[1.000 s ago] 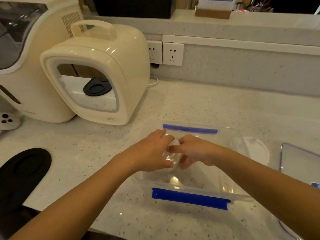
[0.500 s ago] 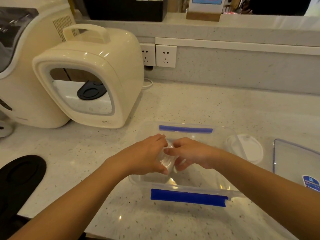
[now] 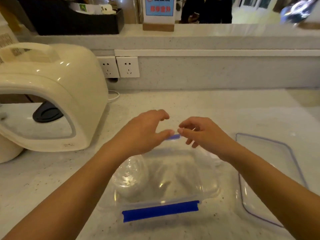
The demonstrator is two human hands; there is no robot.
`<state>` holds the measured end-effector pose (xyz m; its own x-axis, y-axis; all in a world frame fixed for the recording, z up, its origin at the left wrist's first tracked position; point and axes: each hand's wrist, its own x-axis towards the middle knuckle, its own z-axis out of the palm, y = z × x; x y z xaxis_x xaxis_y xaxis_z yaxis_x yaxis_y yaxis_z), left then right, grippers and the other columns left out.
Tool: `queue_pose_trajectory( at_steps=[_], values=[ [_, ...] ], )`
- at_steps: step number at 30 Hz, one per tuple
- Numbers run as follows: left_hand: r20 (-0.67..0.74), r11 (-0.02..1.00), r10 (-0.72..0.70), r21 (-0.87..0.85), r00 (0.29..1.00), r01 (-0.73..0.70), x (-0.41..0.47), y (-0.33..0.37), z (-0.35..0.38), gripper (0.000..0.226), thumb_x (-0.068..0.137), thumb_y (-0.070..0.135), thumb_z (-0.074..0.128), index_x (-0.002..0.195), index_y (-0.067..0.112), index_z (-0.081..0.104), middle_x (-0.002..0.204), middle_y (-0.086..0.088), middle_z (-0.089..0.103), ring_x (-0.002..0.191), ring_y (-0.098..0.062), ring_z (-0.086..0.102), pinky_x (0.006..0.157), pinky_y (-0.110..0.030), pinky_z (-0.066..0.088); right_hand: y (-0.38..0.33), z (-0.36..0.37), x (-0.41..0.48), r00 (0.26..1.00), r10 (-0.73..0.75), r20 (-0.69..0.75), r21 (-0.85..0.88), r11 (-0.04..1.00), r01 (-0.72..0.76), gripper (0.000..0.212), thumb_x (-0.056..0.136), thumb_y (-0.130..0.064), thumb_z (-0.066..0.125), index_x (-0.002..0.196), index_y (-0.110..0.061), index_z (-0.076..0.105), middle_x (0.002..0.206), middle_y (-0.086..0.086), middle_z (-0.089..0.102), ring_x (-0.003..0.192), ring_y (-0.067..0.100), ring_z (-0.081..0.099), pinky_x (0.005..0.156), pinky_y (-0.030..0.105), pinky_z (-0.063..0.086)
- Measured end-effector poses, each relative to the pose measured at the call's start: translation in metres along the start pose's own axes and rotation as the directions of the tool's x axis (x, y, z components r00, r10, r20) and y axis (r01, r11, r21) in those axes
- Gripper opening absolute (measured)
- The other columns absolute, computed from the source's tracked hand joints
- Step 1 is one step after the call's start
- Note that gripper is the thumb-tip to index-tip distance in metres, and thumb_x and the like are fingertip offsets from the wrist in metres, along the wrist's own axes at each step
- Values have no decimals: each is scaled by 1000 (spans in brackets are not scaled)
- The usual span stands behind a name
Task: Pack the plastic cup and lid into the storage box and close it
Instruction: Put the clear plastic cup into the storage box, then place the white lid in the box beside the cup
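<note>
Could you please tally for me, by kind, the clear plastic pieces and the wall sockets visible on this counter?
Storage box: 1
Plastic cup, lying in the box: 1
Box cover, on the counter to the right: 1
Wall sockets: 2
Total: 5

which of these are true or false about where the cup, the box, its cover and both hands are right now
1. The clear plastic cup lies inside the clear storage box. True.
2. The flat clear box cover with the bluish rim is already clipped onto the box. False: it lies on the white speckled counter, on the box's right side.
3. Both hands grip the cup. False: the left hand and right hand are above the box's far edge, holding nothing.
4. The blue latch is on the box's near edge. True.
5. The cream appliance with a carry handle stands right of the box. False: it stands to the left.
</note>
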<state>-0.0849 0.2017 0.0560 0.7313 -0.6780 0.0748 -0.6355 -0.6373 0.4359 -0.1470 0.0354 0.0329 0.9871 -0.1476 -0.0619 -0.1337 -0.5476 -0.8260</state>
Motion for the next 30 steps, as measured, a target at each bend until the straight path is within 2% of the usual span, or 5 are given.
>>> queue_pose_trajectory(
  at_steps=[4,10,18,26,30],
  values=[
    [46,996,44,-86,998,-40,62,37,17,41,85,45,55,119,22,51,121,1,60,94,-11,54,78,-25,43,35,-40,-13,951,189,-244,111,980,-167,13,87,-24,58,95,-15,61,87,3,63,71,16,62,55,23,51],
    [490,995,-75,94,868,33,127,58,71,55,81,50,58,119,12,51,122,-5,56,88,-21,52,69,-30,42,87,-47,-25,857,488,-167,-48,864,-501,30,83,-37,61,99,-15,48,88,-4,50,75,9,49,61,21,39],
    [759,963,-260,162,597,214,147,60,102,72,70,50,71,120,1,49,116,-16,59,92,-32,63,84,-46,54,112,-42,-19,827,541,-149,-84,827,-556,55,77,-47,64,112,-6,51,99,6,57,84,20,57,68,27,43],
    [773,934,-247,29,585,356,146,62,106,63,75,11,74,125,-7,42,133,-27,46,106,-43,57,83,-50,54,119,-29,-6,823,545,-160,36,837,-546,47,65,-44,76,89,-12,51,70,-6,52,64,7,49,49,20,35],
    [778,915,-252,-2,576,402,148,58,105,39,72,15,77,99,-4,57,93,-13,64,77,-28,66,51,-29,57,123,-32,-4,840,535,-85,92,844,-528,37,63,-42,78,78,-16,57,67,-7,59,62,7,56,48,16,40]
  ],
)
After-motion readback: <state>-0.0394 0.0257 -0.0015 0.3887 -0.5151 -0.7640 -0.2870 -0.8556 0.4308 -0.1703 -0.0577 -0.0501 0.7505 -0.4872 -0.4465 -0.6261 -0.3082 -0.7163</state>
